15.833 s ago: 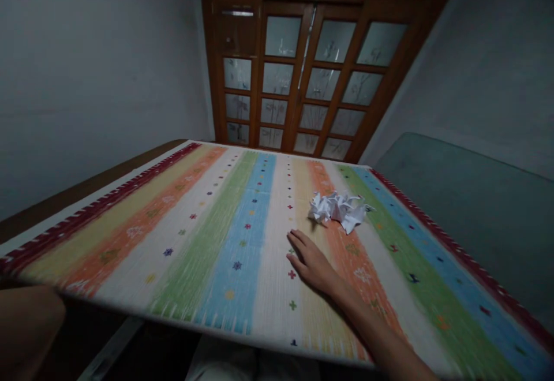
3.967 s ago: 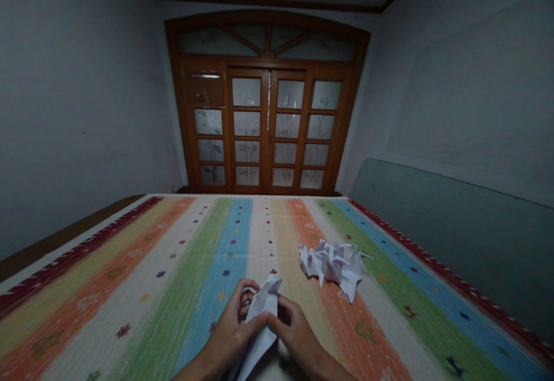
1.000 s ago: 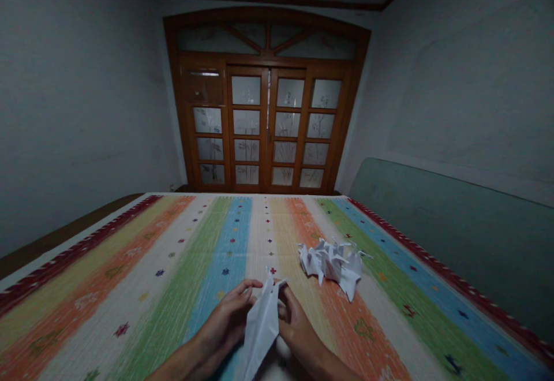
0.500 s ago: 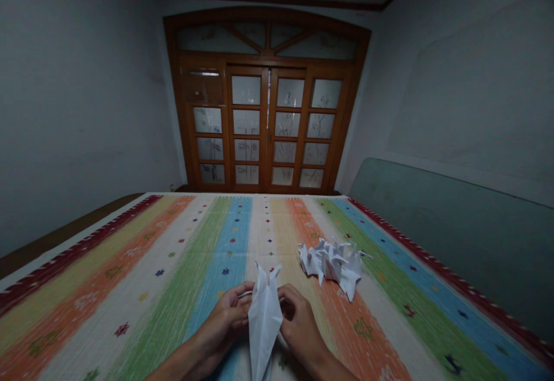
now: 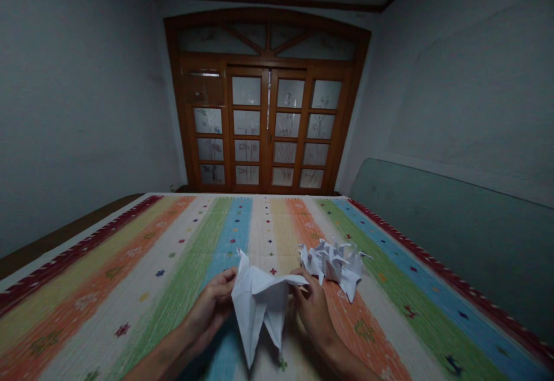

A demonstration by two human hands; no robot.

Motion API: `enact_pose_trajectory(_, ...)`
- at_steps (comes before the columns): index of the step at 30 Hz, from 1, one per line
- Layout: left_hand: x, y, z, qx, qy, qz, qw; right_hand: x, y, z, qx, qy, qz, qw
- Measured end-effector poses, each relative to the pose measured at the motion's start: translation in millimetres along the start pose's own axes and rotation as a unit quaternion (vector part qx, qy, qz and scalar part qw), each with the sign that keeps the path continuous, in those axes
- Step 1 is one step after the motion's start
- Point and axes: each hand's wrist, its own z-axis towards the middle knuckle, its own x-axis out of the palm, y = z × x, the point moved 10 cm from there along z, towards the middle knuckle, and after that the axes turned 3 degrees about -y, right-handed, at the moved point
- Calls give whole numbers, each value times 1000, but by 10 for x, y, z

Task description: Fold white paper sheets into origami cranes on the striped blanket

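Observation:
A white folded paper figure [image 5: 253, 300], like an origami animal with pointed legs, is held up between my two hands over the near part of the table. My left hand [image 5: 214, 303] grips its left end, the fingertips partly hidden behind the paper. On the other side my right hand [image 5: 314, 309] pinches the pointed end that juts out to the right. Beyond my right hand lies a cluster of white folded paper pieces [image 5: 333, 265], with sharp tips pointing several ways.
A striped, many-coloured cloth [image 5: 173, 288] covers the table. Along the right side stands a pale green board or backrest [image 5: 445, 236]. At the far end is a wooden door [image 5: 268, 133] with glass panes, between pale walls.
The paper figure has opened out from a narrow upright shape to a wider one, with its right end stretched sideways. My hands have moved apart.

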Motion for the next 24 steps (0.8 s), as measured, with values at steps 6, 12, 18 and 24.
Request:
enact_pose_trajectory(6,-168,9,61,-9,-37,-31,999,-204,154,123,-44,-49,-25,998)
enact_pose_trajectory(12,-308,-14,85,-3,-64,-32,997,-354,270,189,-93,-82,-39,992)
enact_pose_trajectory(18,-356,1,116,-1,-89,-23,996,-437,197,213,-90,-108,-20,990)
enact_pose_trajectory(24,-457,24,137,13,-117,-1,993,-488,164,214,-83,-119,-17,989)
